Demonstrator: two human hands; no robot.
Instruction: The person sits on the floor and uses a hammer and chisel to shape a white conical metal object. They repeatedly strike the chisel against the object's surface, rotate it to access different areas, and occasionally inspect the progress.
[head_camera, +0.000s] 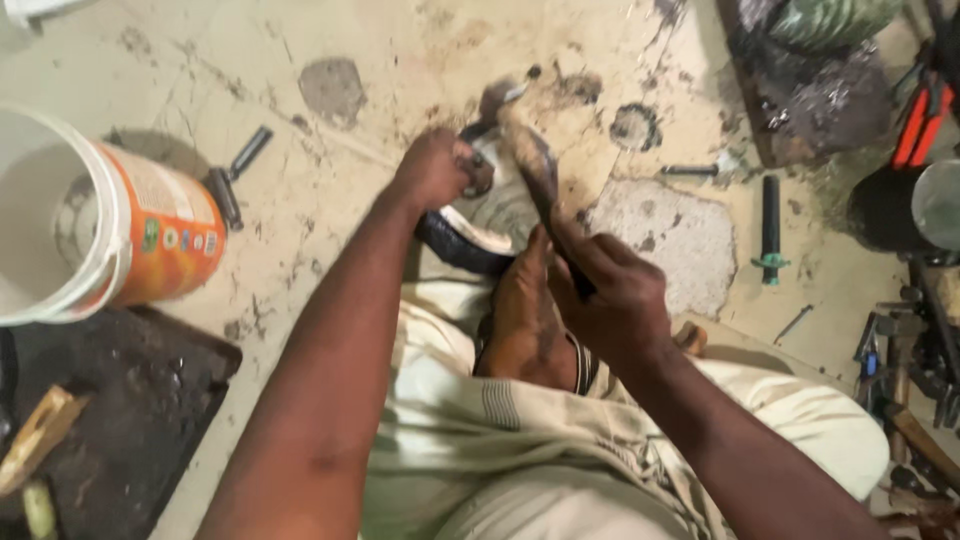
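Note:
My left hand grips a round dark metal part with a pale inner face, held against the dirty concrete floor. My right hand is closed around the handle of a blurred, long tool whose head reaches over the metal part. My bare foot presses against the near edge of that part, just beside my right hand. Pale trousers cover my legs below.
A white and orange bucket stands at the left. A small hammer-like tool lies beside it. A black rod and a bolt lie right of centre. Several tools crowd the right edge. A dark mat is lower left.

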